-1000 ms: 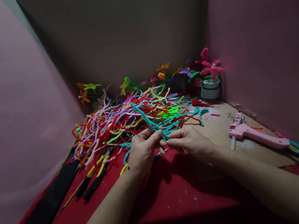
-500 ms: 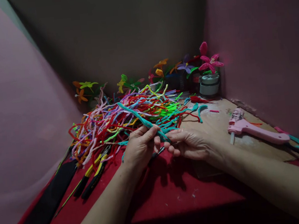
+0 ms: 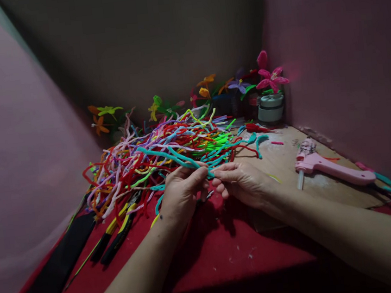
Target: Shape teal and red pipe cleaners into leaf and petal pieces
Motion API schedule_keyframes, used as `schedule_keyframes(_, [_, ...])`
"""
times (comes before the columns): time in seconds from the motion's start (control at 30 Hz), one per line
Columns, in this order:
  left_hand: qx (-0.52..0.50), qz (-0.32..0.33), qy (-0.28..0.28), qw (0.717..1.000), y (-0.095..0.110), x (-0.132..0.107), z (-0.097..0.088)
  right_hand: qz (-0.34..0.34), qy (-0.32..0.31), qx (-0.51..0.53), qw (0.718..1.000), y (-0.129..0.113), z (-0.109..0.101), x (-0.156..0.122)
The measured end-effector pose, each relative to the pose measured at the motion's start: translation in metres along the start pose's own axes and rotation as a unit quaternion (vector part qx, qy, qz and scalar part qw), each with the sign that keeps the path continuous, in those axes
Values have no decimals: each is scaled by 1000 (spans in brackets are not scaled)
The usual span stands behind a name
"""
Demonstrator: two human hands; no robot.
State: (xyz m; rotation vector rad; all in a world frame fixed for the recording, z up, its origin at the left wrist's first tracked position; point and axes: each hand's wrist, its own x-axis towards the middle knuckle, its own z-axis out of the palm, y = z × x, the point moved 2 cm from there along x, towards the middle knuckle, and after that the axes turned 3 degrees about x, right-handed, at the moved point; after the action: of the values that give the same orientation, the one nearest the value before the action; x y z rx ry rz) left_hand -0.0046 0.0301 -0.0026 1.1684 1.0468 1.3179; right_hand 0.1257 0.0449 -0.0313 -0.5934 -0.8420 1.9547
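My left hand (image 3: 182, 192) and my right hand (image 3: 243, 182) meet at the fingertips over the red cloth (image 3: 210, 252). Both pinch a teal pipe cleaner (image 3: 168, 155), whose free end runs up and to the left over the heap. Just behind the hands lies a big tangled pile of pipe cleaners (image 3: 161, 152) in red, pink, green, purple and other colours. My fingers are closed on the teal stem.
A pink glue gun (image 3: 331, 170) lies on a brown board (image 3: 288, 164) to the right. Pliers with yellow-black handles (image 3: 116, 229) rest left of my hands. Finished pipe-cleaner flowers (image 3: 270, 79) stand in pots at the back wall. Pink walls close in both sides.
The teal pipe cleaner's free end has swung down and to the left, from pointing upward to lying almost flat over the pile. My hands have stayed together.
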Motion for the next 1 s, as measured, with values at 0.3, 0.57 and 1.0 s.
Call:
schedule_keyframes(0.3, [58,-14,-5,998,-5,0,-4,8,-35,-169,985,-6,6,-6])
schedule_keyframes(0.57, [118,-20,95,988,-6,-1,-3,-251,101,-614,742,-6,14,-12])
schedule_keyframes(1.0, [81,11,66,994,5,2,-9,-218,69,-637,736,-9,17,-16])
